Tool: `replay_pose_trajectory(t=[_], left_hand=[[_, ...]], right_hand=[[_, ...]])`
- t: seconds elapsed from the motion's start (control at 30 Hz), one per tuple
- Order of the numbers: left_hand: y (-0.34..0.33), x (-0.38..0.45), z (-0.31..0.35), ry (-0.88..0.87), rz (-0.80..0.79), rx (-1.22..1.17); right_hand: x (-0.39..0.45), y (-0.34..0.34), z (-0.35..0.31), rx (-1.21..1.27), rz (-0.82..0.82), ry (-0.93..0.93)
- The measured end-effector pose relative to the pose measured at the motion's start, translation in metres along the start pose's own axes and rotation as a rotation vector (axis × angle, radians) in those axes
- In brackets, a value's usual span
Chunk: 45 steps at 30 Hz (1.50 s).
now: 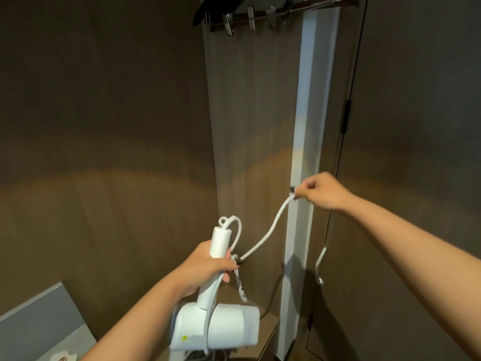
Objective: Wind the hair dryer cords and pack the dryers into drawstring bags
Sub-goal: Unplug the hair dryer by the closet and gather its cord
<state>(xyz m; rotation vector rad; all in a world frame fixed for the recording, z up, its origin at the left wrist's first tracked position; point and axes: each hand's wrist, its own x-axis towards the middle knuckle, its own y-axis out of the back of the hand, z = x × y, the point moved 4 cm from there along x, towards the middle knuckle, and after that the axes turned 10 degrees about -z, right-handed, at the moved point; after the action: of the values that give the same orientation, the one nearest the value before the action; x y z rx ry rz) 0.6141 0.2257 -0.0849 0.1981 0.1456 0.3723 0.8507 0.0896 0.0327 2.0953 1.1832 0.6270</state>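
Note:
My left hand (205,267) grips the handle of a white hair dryer (221,324), held upside down with its body low and the handle end pointing up. A white cord (270,225) leaves the handle end, loops down past my left fingers and rises to the right. My right hand (320,190) pinches the cord high at the right, stretching it away from the dryer. Beyond my right hand the rest of the cord (321,264) hangs down in a short curve. A white strap (240,285) dangles below my left hand. No drawstring bag is in view.
Brown wardrobe walls surround the hands. A dark hanger rail with clip hangers (263,14) runs along the top. A white vertical strip (309,126) stands behind the cord. A grey panel (44,321) sits at the lower left, and a wooden shelf (270,327) lies beneath the dryer.

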Motion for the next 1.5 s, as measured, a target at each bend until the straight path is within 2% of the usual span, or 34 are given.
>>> replay_pose_trajectory(t=[0.1, 0.17, 0.27, 0.43, 0.53, 0.6, 0.87, 1.0, 1.07, 1.2, 1.3, 1.37, 1.5], left_hand=[[-0.005, -0.002, 0.017, -0.093, 0.041, -0.054], [-0.008, -0.002, 0.027, -0.132, 0.037, -0.066], [-0.011, -0.005, 0.038, -0.162, 0.008, -0.120], [-0.024, -0.012, 0.054, -0.155, -0.084, -0.110], [-0.034, -0.015, 0.064, -0.190, -0.122, -0.119], [-0.035, -0.016, 0.069, -0.194, -0.083, -0.151], [-0.002, -0.034, 0.077, -0.241, 0.319, -0.254], [0.021, -0.043, 0.077, -0.249, 0.454, -0.391], [0.033, -0.047, 0.077, -0.244, 0.504, -0.429], [0.040, -0.047, 0.072, -0.213, 0.478, -0.469], [0.038, -0.042, 0.065, -0.186, 0.443, -0.548], [0.037, -0.038, 0.061, -0.149, 0.420, -0.564], [0.031, -0.035, 0.055, -0.034, 0.372, -0.494]], right_hand=[[-0.014, -0.041, 0.013, -0.064, -0.332, -0.088], [-0.025, -0.067, 0.014, -0.040, -0.446, -0.095], [-0.039, -0.099, 0.009, 0.011, -0.533, -0.080], [-0.044, -0.137, -0.003, 0.104, -0.518, 0.056], [-0.038, -0.144, 0.000, 0.134, -0.438, 0.013], [-0.033, -0.139, 0.002, 0.120, -0.334, 0.005], [-0.028, -0.090, -0.008, -0.211, 0.044, -0.010], [-0.025, -0.085, 0.006, -0.343, 0.064, -0.015], [-0.023, -0.080, 0.019, -0.329, 0.051, -0.014], [-0.022, -0.075, 0.013, -0.340, 0.072, 0.079], [-0.022, -0.073, -0.004, -0.426, 0.334, 0.113], [-0.025, -0.070, -0.011, -0.338, 0.495, 0.140], [-0.026, -0.066, -0.028, -0.195, 0.592, 0.237]])
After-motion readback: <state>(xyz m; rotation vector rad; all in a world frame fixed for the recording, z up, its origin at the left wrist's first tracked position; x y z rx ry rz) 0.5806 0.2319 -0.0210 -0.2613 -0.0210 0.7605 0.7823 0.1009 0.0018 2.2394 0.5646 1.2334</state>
